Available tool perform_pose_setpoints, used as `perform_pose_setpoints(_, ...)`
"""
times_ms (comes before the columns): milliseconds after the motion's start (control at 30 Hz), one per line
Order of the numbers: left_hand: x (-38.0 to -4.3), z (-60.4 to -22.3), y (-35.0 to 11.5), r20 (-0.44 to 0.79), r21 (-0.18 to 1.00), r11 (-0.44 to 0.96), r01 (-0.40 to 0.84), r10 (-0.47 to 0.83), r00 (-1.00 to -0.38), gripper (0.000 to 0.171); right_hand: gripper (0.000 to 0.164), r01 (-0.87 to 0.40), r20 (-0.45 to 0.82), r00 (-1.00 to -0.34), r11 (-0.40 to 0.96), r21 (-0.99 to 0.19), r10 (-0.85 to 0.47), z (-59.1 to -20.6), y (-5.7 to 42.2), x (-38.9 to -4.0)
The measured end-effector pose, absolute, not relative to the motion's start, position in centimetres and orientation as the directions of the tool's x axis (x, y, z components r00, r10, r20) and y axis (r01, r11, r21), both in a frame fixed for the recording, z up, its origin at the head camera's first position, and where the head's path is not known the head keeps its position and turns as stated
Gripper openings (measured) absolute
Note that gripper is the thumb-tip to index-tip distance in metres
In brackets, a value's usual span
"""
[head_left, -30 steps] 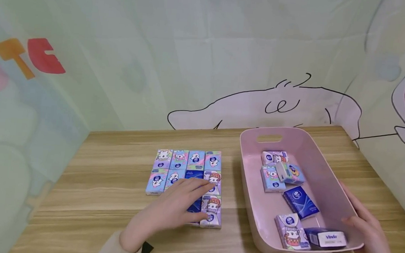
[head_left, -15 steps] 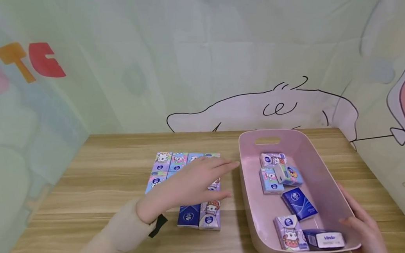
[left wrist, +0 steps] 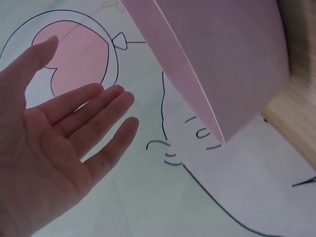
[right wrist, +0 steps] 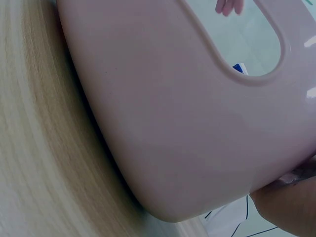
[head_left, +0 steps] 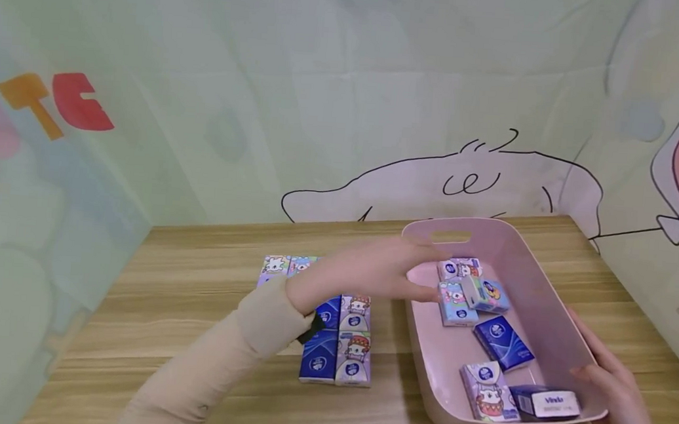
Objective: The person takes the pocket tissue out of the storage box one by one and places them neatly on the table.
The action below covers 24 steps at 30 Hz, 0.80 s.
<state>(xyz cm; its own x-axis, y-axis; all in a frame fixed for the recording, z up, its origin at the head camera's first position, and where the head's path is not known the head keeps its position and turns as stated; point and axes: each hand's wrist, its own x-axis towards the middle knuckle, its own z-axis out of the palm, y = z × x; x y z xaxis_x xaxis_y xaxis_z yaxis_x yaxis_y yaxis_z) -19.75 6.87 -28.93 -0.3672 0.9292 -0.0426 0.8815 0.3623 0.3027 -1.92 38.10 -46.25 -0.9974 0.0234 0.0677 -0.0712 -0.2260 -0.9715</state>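
My left hand point(head_left: 379, 267) reaches over the left rim of a pink plastic bin point(head_left: 423, 369), with nothing in it; the left wrist view shows its palm and spread fingers. Just beyond its fingertips, inside the bin, lie a purple tissue pack point(head_left: 460, 268) and a light blue tissue pack point(head_left: 457, 305). Another light blue pack point(head_left: 490, 296) leans on them. Nearer the front are a dark blue pack point(head_left: 504, 343), a purple pack point(head_left: 489, 393) and a dark pack standing on its side point(head_left: 551, 403). My right hand point(head_left: 616, 395) grips the bin's right rim, thumb inside.
Left of the bin, tissue packs lie in tidy rows on the wooden table point(head_left: 180, 293), among them a blue pack point(head_left: 319, 356) and a purple pack point(head_left: 354, 359). My left sleeve hides several. A printed cloth backdrop point(head_left: 235, 99) stands behind the table.
My left hand has moved right and away from me, from above the rows of packs to over the bin's left rim. The right hand keeps its grip on the bin.
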Motion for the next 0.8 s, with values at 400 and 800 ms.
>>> perform_pose_setpoints(400, -21.8, -28.7, 13.8, -0.236, 0.209, 0.356, 0.911, 0.922, -0.306, 0.03, 0.07, -0.057, 0.054, -0.998, -0.198, -0.979, 0.022, -46.3, 38.1, -1.9)
perform_pose_setpoints(800, -21.2, -31.6, 18.3, -0.383, 0.184, 0.64, 0.746, 0.746, -0.545, 0.047, 0.07, -0.079, 0.076, -0.997, -0.201, -0.976, 0.022, -46.3, 38.2, -1.9)
